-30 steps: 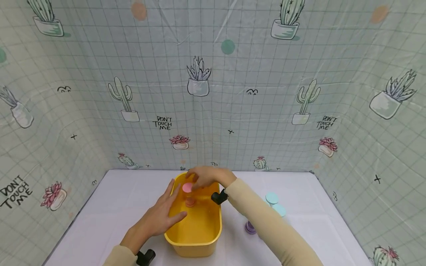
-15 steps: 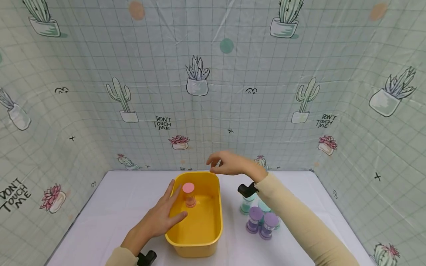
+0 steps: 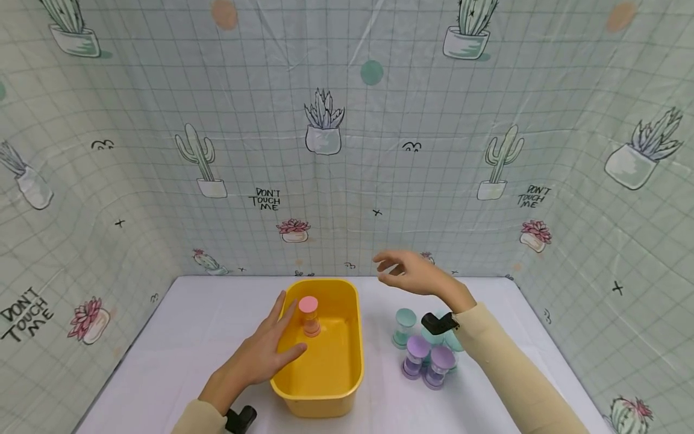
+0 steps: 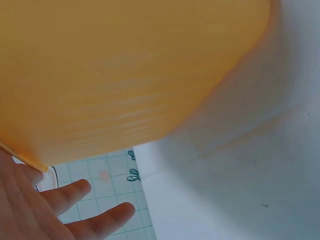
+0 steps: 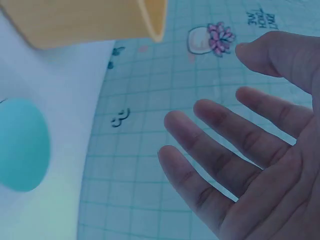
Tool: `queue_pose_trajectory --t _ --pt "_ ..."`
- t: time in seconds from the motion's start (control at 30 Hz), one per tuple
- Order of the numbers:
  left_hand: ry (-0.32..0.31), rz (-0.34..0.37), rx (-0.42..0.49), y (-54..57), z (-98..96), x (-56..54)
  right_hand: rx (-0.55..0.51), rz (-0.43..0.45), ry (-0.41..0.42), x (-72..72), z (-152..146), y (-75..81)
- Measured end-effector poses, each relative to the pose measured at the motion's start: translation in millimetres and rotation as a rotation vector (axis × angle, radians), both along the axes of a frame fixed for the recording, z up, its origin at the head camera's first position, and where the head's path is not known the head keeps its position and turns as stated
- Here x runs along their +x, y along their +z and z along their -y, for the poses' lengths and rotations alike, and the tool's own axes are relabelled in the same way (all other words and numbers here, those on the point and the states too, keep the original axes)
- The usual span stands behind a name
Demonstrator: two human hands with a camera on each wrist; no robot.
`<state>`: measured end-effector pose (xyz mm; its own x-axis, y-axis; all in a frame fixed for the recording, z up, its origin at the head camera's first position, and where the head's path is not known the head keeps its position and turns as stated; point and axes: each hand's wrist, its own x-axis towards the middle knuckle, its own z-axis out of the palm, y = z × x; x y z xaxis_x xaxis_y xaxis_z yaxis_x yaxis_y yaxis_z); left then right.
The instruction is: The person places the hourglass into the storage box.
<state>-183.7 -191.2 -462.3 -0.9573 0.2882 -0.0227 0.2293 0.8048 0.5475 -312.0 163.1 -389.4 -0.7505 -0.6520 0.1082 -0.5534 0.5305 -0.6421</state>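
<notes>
A yellow bin (image 3: 317, 407) stands on the table, and inside it, toward the far left, a pink-capped hourglass (image 3: 309, 316) is upright. My left hand (image 3: 265, 349) rests along the bin's left rim with its fingers spread and straight. In the head view my right hand (image 3: 414, 272) is in the air right of the bin, holding nothing; the right wrist view shows its loosely bent fingers (image 5: 210, 155) apart. Below it stand several hourglasses, among them a teal hourglass (image 3: 404, 328) and two purple ones, the left purple hourglass (image 3: 415, 357) and the right purple hourglass (image 3: 440, 367).
The white table (image 3: 217, 313) is bounded behind and at the sides by a cactus-print grid curtain (image 3: 347, 181). My right sleeve (image 3: 509, 367) passes over the table beside the hourglasses and partly hides the rearmost teal ones.
My right hand has let go of the pink hourglass in the bin, lifted out and moved right, uncovering the teal and purple hourglasses. My left hand has stayed on the rim.
</notes>
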Motion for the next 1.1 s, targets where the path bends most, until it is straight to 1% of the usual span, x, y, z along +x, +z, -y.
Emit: queue_pose_trajectory --t 0.27,0.4,0.57,0.63,0.8,0.97,1.1 --pt "-0.006 0.009 0.008 -1.1 -0.2 0.1 0.098 0.086 -0.024 5.7 -16 -23.1" --pt "0.001 0.009 0.000 -0.8 -0.7 -1.2 0.155 0.166 -0.029 10.0 -22 -30.1" --pt "0.008 0.007 -0.010 0.0 -0.6 -2.6 0.271 0.250 -0.058 14.5 -25 -36.1" --pt "0.010 0.007 -0.012 0.3 -0.5 -2.7 0.319 0.258 -0.060 16.0 -25 -38.7" --pt "0.011 0.012 -0.008 0.2 0.0 -2.5 0.394 0.271 -0.055 18.1 -23 -45.5" --pt "0.013 0.022 0.000 0.0 0.4 -2.2 0.421 0.288 -0.071 19.4 -20 -46.5" --pt "0.008 0.018 -0.002 0.2 0.8 -1.9 0.428 0.277 -0.069 19.3 -19 -46.1"
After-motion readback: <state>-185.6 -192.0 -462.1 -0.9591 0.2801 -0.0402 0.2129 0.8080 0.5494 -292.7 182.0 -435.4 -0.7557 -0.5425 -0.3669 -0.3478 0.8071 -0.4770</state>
